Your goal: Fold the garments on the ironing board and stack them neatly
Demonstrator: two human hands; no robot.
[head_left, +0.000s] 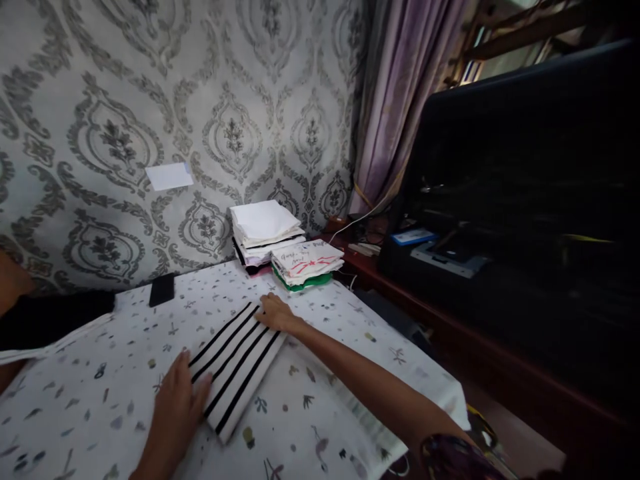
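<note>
A folded white cloth with black stripes point(235, 370) lies slantwise on the bed-like surface covered by a printed white sheet point(285, 427). My left hand point(177, 400) rests at its near left edge, thumb and fingers spread apart, the thumb over the stripes. At the far right corner of the cloth is my right hand point(276, 313), its fingers bent over the edge and the thumb on top, closed on the fabric. Just beyond it stand a taller pile of folded clothes point(265, 223) with a white piece on top, and a lower pile point(307, 260) with red and dark print.
A dark phone-like slab point(162, 290) lies by the wallpapered wall. Black cloth with a white edge point(60, 320) and part of a person point(13, 283) are at the left. On the right stand a large black panel point(510, 200) and a dark red ledge point(415, 307).
</note>
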